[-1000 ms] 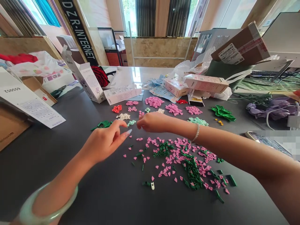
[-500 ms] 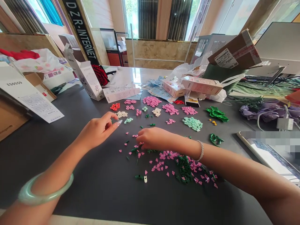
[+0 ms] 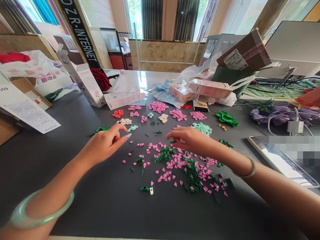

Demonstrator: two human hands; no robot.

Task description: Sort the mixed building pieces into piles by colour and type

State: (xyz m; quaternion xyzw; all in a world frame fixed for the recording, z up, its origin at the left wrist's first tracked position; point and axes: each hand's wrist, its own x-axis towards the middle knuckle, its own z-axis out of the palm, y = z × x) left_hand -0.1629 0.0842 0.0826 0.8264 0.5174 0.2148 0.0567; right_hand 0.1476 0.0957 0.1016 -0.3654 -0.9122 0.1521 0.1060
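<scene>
My left hand hovers at the left of the loose pieces, thumb and index finger apart, nothing between them. Close to its fingertips lie a cream pile and a small mint pile. Over the upper edge of the scattered pink pieces is my right hand, its fingers bent; a bit of green shows under the fingertips, and whether it is held is unclear. Dark green pieces lie among the pink ones. A mint pile sits just behind my right hand.
Sorted pink piles line the middle of the dark table. Green leaf pieces lie at the right, beyond a tablet-like device. White boxes and a pink box stand behind.
My right hand has moved right and away from the front of the pile, uncovering pink and green pieces. The view has shifted slightly; my left hand keeps nearly the same pose.
</scene>
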